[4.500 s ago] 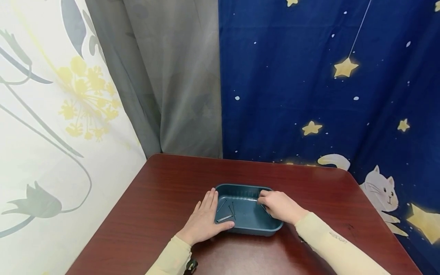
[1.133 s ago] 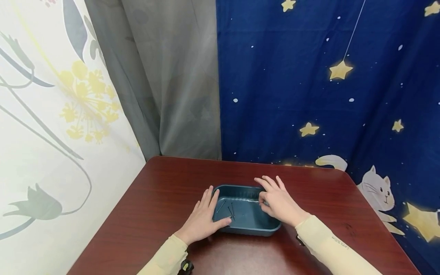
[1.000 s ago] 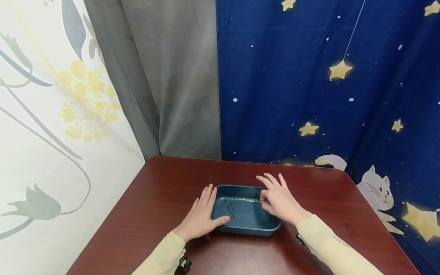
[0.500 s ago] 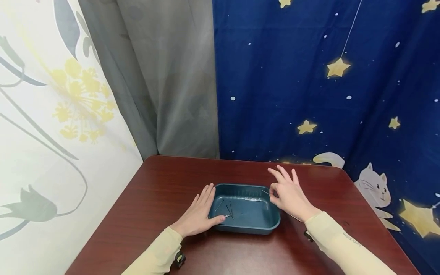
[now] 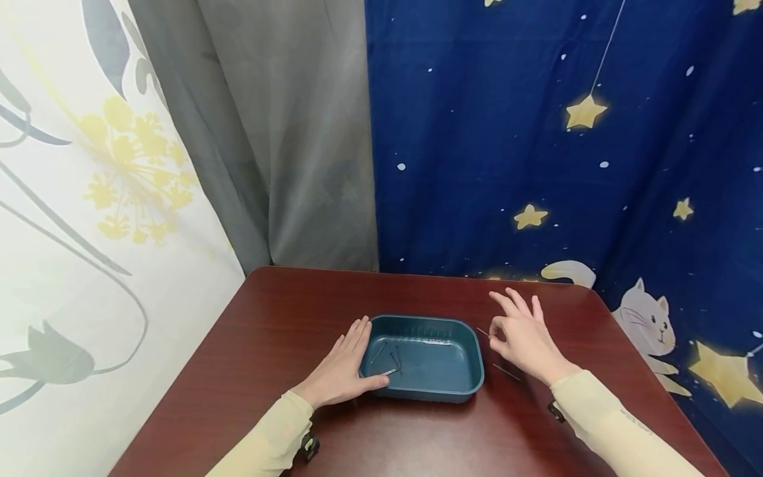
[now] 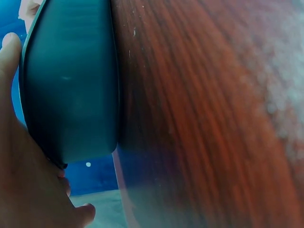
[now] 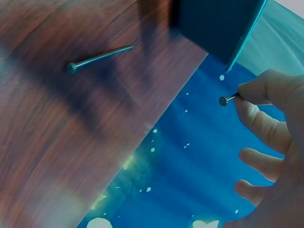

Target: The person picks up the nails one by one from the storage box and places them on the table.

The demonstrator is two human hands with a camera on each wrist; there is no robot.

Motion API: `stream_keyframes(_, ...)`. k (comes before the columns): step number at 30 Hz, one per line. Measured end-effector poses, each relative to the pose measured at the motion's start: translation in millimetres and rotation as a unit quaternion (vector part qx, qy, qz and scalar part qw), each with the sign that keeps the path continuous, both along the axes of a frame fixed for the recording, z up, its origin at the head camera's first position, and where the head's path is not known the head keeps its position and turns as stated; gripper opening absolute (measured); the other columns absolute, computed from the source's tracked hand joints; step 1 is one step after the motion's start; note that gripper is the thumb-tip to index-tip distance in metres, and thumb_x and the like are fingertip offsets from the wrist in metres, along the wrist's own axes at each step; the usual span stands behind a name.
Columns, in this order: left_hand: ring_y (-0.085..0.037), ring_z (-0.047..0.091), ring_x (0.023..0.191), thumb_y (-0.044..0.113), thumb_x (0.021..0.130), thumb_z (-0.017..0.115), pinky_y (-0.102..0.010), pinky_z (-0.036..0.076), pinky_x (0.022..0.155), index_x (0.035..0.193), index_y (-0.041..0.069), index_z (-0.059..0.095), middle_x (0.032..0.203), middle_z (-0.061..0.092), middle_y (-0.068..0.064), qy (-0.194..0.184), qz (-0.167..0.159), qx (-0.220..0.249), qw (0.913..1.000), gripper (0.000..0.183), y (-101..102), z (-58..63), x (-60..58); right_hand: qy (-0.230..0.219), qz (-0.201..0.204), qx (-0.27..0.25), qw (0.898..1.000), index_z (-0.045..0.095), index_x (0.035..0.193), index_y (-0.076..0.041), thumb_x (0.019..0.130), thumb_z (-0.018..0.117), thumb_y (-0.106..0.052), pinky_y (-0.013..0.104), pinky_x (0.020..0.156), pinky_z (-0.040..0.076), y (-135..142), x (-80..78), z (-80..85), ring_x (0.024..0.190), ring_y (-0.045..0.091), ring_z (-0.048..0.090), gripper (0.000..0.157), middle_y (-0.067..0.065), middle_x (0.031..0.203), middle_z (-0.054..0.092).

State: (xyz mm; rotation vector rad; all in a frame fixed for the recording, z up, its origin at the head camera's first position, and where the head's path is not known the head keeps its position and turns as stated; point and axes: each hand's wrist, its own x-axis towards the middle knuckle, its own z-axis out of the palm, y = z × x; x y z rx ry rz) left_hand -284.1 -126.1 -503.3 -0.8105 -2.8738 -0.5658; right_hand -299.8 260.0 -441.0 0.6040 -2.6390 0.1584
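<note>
My left hand [image 5: 340,374] lies over the left end of a dark teal plastic tray [image 5: 429,396], fingers straight along the rim and thumb over the front edge. Inside, at the tray's left, lie several nails [image 5: 379,353]. Just beyond the right rim, my right hand [image 5: 527,344] pinches a nail [image 7: 232,98] between thumb and index finger, its other fingers spread. The head of this nail shows in the right wrist view. Below that hand another nail [image 7: 102,59] lies on the table, right of the tray.
The tray stands on a reddish-brown wooden table [image 5: 310,298] with rounded far corners. Behind it hang a grey curtain [image 5: 322,165] and a blue curtain [image 5: 465,165] with stars. A white flowered cloth [image 5: 119,298] hangs along the left side.
My right hand has lifted the pinched nail out of the tray and carried it right, past the rim. The nail on the table has come into view from under that arm. My left hand stays on the tray.
</note>
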Motion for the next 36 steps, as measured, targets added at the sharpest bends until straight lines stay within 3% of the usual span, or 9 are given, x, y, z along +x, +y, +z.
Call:
stream_keyframes(16, -0.018, -0.003, 0.141, 0.079, 0.067, 0.049, -0.050, 0.016, 0.109, 0.148, 0.013, 0.001, 0.153, -0.013, 0.008, -0.013, 0.004, -0.026, 0.9996, 0.115, 0, 4.7, 1.8, -0.032, -0.014, 0.005, 0.999, 0.051, 0.055, -0.038, 0.067, 0.070, -0.023, 0.064, 0.100, -0.013, 20, 8.1, -20.3, 0.134, 0.036, 0.021, 0.027, 0.009, 0.138, 0.042)
stream_keyframes(36, -0.016, -0.002, 0.141, 0.080, 0.067, 0.048, -0.049, 0.018, 0.109, 0.148, 0.014, 0.001, 0.152, -0.013, 0.009, -0.017, 0.005, -0.025, 0.9995, 0.115, 1, 6.6, 0.5, -0.074, -0.023, 0.015, 0.997, 0.049, 0.050, -0.034, 0.066, 0.068, -0.016, 0.071, 0.097, -0.003, 37, 10.3, -47.1, 0.131, 0.038, 0.022, 0.030, 0.010, 0.129, 0.048)
